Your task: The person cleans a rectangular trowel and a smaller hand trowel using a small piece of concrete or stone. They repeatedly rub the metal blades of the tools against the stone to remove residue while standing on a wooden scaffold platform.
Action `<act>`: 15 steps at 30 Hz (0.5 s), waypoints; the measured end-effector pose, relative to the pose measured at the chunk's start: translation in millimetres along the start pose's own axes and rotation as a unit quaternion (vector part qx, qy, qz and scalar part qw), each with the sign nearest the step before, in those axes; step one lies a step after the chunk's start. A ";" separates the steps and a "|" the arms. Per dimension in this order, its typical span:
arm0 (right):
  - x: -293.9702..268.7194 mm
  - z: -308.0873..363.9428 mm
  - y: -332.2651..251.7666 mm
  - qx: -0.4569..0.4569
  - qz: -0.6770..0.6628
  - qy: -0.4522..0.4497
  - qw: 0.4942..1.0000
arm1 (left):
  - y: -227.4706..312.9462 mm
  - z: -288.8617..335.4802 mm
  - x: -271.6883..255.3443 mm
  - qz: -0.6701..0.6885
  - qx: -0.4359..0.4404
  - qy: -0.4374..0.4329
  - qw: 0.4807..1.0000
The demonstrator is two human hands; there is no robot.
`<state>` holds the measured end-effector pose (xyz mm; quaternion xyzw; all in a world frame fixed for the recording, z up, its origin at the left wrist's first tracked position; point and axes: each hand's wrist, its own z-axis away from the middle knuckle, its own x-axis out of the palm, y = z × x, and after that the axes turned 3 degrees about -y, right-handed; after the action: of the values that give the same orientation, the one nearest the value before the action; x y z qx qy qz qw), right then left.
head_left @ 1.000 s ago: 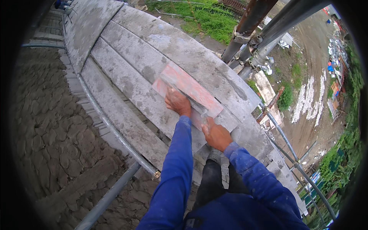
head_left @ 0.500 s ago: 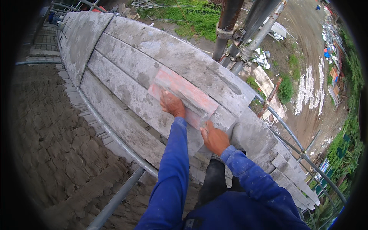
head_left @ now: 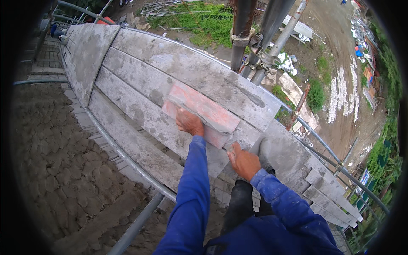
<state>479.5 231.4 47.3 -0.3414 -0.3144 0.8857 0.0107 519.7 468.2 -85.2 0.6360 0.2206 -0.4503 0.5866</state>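
Observation:
A long plasterer's float (head_left: 212,112), worn pinkish red and smeared with grey mortar, is over the planks in front of me. A grey ridge runs along its length. My left hand (head_left: 190,122) is closed on the float's near side, and its fingers are partly hidden. Close to the float's right-hand end, my right hand (head_left: 244,161) is curled with thumb and forefinger toward the float. A visible gap separates it from the float. What it holds, if anything, I cannot make out.
I am on grey scaffold planks (head_left: 140,72) with gaps between them. A metal pipe (head_left: 131,157) runs along the left side, beside rough wet mortar (head_left: 63,140). Upright scaffold poles with clamps (head_left: 255,51) rise at the far right. Ground with debris lies far below.
My right hand has drawn away from the float's end, slightly right and down. The left hand still holds the float, which has shifted slightly and tilted. The whole view has moved a little.

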 end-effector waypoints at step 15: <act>-30.8 -61.3 -37.9 0.021 -0.019 0.062 0.998 | -3.0 -7.8 6.5 -0.043 0.031 -0.002 0.999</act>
<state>533.2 288.3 52.3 -0.3890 -0.3009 0.8690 0.0542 523.0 474.7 -92.9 0.6426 0.2329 -0.4832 0.5471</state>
